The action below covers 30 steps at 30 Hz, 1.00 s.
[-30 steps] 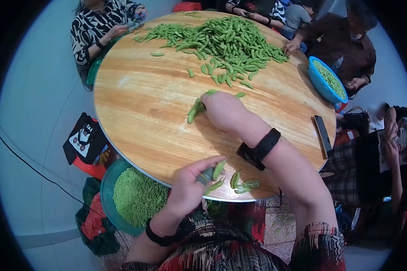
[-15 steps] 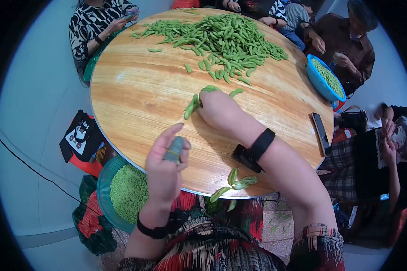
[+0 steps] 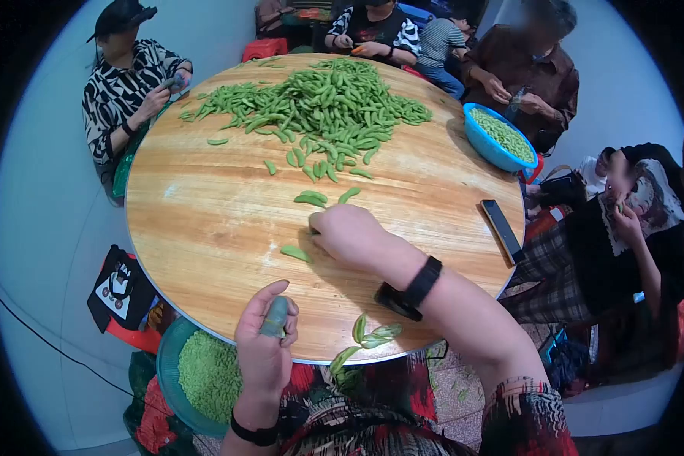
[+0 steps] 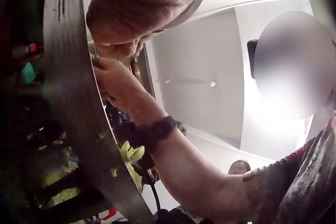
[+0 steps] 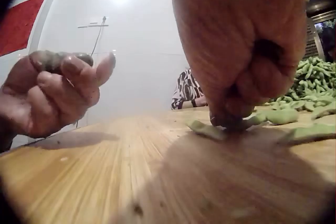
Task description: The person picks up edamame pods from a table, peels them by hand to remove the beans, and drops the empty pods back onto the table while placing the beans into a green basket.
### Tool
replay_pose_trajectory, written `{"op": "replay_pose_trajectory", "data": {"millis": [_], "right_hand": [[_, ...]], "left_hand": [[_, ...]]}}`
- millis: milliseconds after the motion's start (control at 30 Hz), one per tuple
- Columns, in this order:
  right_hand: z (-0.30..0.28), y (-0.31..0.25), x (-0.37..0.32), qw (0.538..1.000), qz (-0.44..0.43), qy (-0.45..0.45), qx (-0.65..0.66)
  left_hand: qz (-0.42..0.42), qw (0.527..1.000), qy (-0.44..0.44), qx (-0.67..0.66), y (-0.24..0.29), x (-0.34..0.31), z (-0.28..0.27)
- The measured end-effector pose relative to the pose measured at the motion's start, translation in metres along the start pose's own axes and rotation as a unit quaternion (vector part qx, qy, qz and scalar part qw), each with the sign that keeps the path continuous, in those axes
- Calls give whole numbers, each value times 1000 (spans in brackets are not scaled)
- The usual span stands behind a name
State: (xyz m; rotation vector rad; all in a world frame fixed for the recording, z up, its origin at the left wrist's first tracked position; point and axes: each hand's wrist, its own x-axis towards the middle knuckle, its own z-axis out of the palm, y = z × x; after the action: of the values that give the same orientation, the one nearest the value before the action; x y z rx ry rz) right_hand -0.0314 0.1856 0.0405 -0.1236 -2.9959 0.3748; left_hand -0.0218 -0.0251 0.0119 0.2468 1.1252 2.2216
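Observation:
My right hand (image 3: 349,235) is low over the wooden table (image 3: 205,220), fingers curled down; in the right wrist view the fingertips of this hand (image 5: 241,56) pinch the end of a green pod (image 5: 205,129) on the tabletop. A loose pod (image 3: 296,253) lies left of it, others (image 3: 311,198) just beyond. My left hand (image 3: 264,342) is raised by the near edge, fingers loosely bent, with a grey-green cover (image 3: 275,317) on one digit and no pod visible. Split pods (image 3: 380,335) lie at the near edge. The left wrist view barely shows fingertips.
A large pod heap (image 3: 327,102) covers the table's far side. A phone (image 3: 501,232) lies at the right. Beans fill a blue bowl (image 3: 498,140) at the right rim and a green basin (image 3: 205,376) below left. Several people (image 3: 140,91) sit around.
My left hand went from the near-edge pods, leftwards and up, leaving a pod piece behind. My right hand stays low; pods by its fingertips have spread apart. The head view has tilted up.

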Motion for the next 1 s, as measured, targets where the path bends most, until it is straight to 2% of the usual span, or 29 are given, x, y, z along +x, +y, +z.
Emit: {"op": "replay_pose_trajectory", "data": {"millis": [67,133,233,367,433,467,533,567,633,767,833,867,933,967,1000], "right_hand": [[-13,-5,-21,1000,15,13,-16],[-19,-20,-45,986,4,9,166],[-26,-42,-76,960,11,25,279],[-18,-47,-100,954,36,-2,297],[-7,-48,-109,909,70,21,411],[-4,-51,-114,904,70,11,421],[-7,-52,-122,836,118,-44,534],[-15,-52,-128,786,130,-103,596],[-10,-53,-135,710,145,-131,676],[-11,-53,-140,691,160,-139,691],[-9,-52,-143,623,159,-133,754],[-7,-53,-143,622,159,-134,755],[-4,-58,-142,680,177,-91,706],[-4,-59,-143,679,177,-91,706],[-4,-60,-144,611,204,-108,757]], "left_hand": [[1,1000,12,-4,-6,1,9],[-18,999,7,-42,-11,1,17],[-39,996,-14,-85,-16,-1,18],[-94,985,-31,-142,-18,-7,19],[-85,987,-39,-133,-21,-8,16],[-88,987,-24,-130,-22,-11,15],[-73,990,-21,-120,-24,-12,18],[-75,991,-8,-115,-22,-15,20],[-83,992,10,-90,-17,-17,28],[-54,994,-22,-94,-25,-16,24],[-41,996,-13,-77,-25,-18,27],[-28,998,-5,-61,-25,-18,29],[-34,997,-18,-70,-25,-21,29],[-39,995,-32,-82,-25,-21,30],[-39,995,-31,-81,-25,-20,26]]}}
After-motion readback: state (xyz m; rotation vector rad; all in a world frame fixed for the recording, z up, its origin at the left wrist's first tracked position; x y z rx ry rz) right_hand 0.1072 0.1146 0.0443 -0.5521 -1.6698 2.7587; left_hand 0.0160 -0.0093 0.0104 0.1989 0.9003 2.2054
